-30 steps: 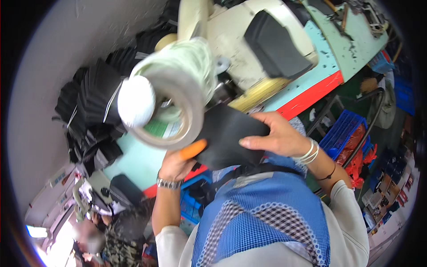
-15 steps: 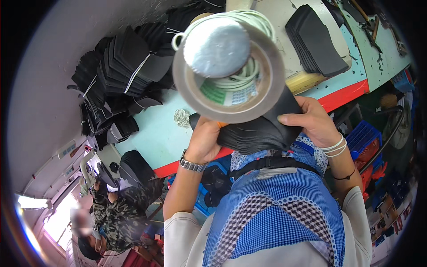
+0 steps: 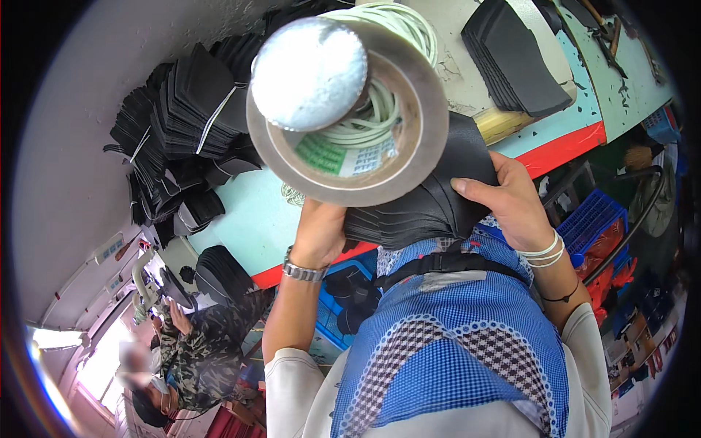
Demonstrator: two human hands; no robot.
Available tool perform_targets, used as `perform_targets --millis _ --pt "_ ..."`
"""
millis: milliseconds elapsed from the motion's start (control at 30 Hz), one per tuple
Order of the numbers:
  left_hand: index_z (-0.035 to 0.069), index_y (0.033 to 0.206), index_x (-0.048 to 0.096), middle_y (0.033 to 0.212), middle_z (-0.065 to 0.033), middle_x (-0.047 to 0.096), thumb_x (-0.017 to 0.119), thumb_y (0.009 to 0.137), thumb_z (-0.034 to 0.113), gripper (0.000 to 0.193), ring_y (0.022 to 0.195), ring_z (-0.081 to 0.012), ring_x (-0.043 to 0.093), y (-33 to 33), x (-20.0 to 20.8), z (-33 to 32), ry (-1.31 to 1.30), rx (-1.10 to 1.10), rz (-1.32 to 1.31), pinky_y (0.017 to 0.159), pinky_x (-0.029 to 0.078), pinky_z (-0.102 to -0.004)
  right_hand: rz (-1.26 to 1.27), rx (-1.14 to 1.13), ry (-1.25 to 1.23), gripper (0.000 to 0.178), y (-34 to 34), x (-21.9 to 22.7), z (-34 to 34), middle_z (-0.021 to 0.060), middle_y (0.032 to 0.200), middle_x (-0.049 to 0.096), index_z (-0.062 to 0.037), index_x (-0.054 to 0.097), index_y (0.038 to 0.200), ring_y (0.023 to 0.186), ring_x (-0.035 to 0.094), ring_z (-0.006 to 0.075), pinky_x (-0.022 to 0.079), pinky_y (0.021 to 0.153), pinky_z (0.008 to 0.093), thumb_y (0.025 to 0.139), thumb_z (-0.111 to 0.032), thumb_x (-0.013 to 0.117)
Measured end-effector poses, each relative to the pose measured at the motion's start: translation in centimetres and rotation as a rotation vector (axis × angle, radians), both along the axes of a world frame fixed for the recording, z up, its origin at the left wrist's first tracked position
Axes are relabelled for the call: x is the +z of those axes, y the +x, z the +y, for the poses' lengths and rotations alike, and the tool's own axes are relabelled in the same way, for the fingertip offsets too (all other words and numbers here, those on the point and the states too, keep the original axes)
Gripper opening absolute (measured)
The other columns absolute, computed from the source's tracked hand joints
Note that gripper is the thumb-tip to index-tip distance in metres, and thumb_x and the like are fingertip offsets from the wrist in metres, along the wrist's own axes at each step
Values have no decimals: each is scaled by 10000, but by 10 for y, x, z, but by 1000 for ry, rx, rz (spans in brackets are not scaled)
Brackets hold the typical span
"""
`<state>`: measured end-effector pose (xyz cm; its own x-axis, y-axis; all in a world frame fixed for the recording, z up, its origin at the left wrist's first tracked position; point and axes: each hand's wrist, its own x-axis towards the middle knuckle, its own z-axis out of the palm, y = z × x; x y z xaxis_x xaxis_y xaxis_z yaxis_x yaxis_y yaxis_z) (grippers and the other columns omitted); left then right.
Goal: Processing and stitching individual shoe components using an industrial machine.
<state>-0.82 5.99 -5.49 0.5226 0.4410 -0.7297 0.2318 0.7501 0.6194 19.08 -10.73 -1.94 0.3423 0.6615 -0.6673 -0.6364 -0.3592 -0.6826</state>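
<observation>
In front of my waist I hold a fanned stack of thin, black shaped sheets (image 3: pixel 445 193). My right hand (image 3: pixel 517 208) grips its right side, thumb on top and fingers beneath, with white elastic bands (image 3: pixel 544 252) round the wrist. At the stack's left end is my left hand (image 3: pixel 320 233), closed on the edge, its fingertips hidden. A large grey-brown ring like a tape roll (image 3: pixel 427 146) looms close, covering the stack's far left part. Inside the ring are pale cord loops (image 3: pixel 372 124), and a round silver disc (image 3: pixel 310 73) overlaps it.
Bundles of black sheets tied with white bands (image 3: pixel 197 109) pile up at the left of the pale green table (image 3: pixel 237 212). Another black stack (image 3: pixel 511 62) lies far right. A blue crate (image 3: pixel 595 223) stands at right. A person in camouflage (image 3: pixel 212 350) works at lower left.
The ring and disc have shifted left in view, baring more of the stack. My left hand has moved slightly left; my right hand keeps its grip. The other person's hand has risen.
</observation>
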Motion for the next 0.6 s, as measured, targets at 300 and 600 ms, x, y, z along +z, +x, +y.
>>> perform_targets --millis 300,600 --pt "-112 1153 602 1053 -165 688 557 975 127 301 833 -180 697 7 -10 -1 144 -158 54 728 575 -274 -56 -39 -15 308 4 6 -4 105 1007 681 99 606 1109 877 634 123 512 800 257 841 -27 687" --pt "-124 1151 581 1028 -154 682 557 950 69 280 865 -185 696 13 1 8 7 -110 47 769 580 -274 -40 -35 -12 331 4 8 -2 109 1030 677 107 590 1131 900 627 120 510 820 263 839 -15 686"
